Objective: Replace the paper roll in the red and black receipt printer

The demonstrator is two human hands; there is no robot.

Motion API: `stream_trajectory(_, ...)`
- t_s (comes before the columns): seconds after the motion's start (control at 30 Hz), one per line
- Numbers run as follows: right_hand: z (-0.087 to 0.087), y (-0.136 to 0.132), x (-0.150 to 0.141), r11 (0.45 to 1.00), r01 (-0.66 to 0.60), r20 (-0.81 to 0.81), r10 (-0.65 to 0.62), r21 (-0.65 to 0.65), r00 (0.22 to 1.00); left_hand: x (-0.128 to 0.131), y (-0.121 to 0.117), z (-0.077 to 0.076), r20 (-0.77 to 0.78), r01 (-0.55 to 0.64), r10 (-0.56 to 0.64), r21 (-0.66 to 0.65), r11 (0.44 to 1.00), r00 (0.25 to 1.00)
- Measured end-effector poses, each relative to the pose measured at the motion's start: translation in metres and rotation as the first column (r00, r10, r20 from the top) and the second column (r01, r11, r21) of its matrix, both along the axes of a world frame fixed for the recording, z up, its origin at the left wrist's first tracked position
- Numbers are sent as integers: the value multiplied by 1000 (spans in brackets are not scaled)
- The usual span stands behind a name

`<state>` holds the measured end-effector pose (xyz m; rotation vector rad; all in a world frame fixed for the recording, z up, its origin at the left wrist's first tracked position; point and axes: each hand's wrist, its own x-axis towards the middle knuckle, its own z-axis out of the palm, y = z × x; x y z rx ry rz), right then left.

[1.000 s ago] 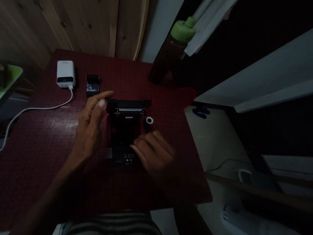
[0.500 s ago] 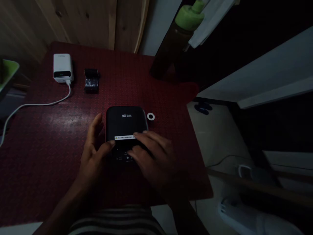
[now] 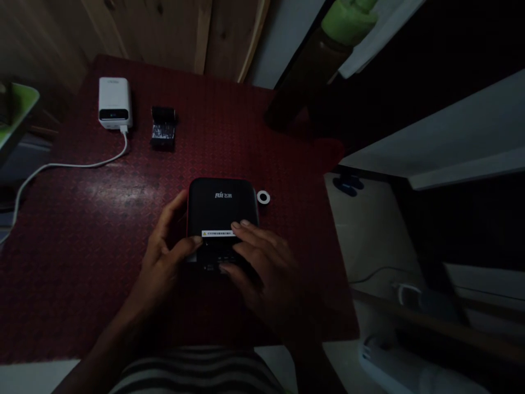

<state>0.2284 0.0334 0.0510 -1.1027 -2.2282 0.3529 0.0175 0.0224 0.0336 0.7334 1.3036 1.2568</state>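
Observation:
A small black boxy device [image 3: 221,210], apparently a portable printer, lies on the red table [image 3: 102,230]. It has a logo on top and a white warning strip [image 3: 217,233] across it. My left hand [image 3: 164,249] grips its left side, with the thumb on the top near the strip and the fingers along the edge. Spread over the right front part is my right hand [image 3: 266,262], fingertips touching the strip's right end and thumb by the small front keys. Close to the device's right side sits a white ring-ended spool [image 3: 263,197].
A white power bank [image 3: 115,101] with a plugged-in white cable [image 3: 74,165] stands at the back left. Beside it lies a black film roll [image 3: 163,128]. A dark bottle with a green cap [image 3: 348,24] rises at the back right.
The view has shifted a little, moving the table things to the right. My left fingers have come in against the device's side. My right thumb has slid lower along the front keys.

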Motion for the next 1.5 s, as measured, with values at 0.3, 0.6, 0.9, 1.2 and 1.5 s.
stream_trajectory(0.3, -42, -43, 12, 866, 311, -301, -440, -391, 846, -15, -25, -4, -115, 62, -62, -6, 998, 991)
stream_trajectory(0.6, -48, -55, 3, 843, 244, -372, -447, -479, 814, -18, -25, 4, -144, 23, -33, -75, 997, 989)
stream_trajectory(0.9, -54, -56, -4, 858, 236, -416, -439, -456, 796, -16, -24, 9, -144, -5, -15, -138, 990, 989)
stream_trajectory(1.2, -57, -56, 0, 851, 190, -464, -439, -489, 770, -9, -18, 12, -135, -24, 10, -106, 994, 991)
stream_trajectory(1.5, -34, -39, 3, 877, 292, -354, -430, -381, 831, -14, -26, -2, -123, 16, -18, -20, 1000, 992)
